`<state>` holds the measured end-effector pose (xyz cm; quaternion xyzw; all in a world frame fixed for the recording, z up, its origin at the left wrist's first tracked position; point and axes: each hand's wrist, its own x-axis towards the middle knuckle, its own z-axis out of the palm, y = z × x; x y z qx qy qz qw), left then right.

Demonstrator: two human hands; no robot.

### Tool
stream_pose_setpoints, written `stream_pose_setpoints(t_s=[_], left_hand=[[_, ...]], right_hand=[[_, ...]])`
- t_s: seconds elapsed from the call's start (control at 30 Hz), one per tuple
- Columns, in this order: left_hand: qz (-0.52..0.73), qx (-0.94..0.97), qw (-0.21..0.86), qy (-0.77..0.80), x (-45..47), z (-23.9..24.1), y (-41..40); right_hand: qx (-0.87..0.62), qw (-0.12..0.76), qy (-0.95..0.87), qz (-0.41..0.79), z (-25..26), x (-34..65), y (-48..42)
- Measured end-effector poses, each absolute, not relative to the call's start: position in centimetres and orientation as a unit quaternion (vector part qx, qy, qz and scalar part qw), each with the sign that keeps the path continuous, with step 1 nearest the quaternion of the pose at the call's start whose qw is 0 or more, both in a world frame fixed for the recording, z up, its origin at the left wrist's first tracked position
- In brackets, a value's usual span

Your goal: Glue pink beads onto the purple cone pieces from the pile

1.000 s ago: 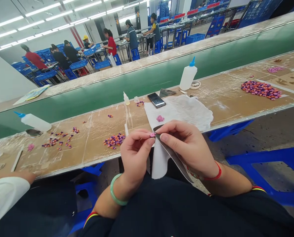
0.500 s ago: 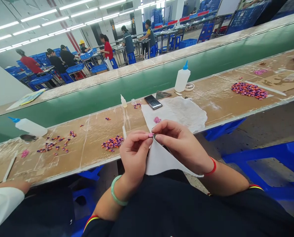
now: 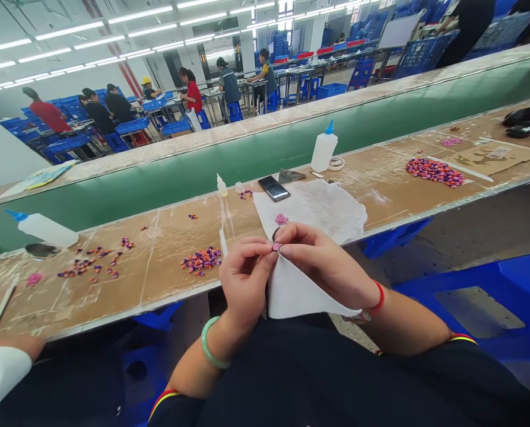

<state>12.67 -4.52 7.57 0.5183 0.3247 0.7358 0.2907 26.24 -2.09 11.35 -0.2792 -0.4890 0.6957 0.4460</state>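
Both hands meet over the table's near edge, fingertips nearly touching. Thumb and forefinger of my left hand (image 3: 246, 279) are pinched on a small pink piece (image 3: 276, 247). From the other side my right hand (image 3: 329, 261) pinches the same piece, its fingers curled; the piece is too small to make out its kind. A white cloth (image 3: 294, 290) hangs below the fingers, over the table edge toward my body. Just beyond my fingertips a little heap of pink bits (image 3: 281, 219) lies on the cloth's tabletop part.
A black phone (image 3: 274, 188) lies at the cloth's far edge. Behind it stands a white bottle (image 3: 324, 151) with a blue nozzle. Purple-orange pieces (image 3: 202, 260) are heaped at left, and another pile (image 3: 434, 172) at right. Another person's arm (image 3: 10, 356) rests at lower left.
The view has shifted slightly, so the table things appear a little further left. Both hands stay together at the pink piece, which seems turned a little between the fingertips.
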Motion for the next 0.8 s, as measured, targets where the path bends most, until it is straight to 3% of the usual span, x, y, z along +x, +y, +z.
stream_pose_setpoints(t_s=[0.8], left_hand=[[0.670,0.441,0.503,0.323,11.8,7.5,-4.4]], right_hand=[[-0.276,0.432,-0.416,0.751,9.7,26.1,-1.8]])
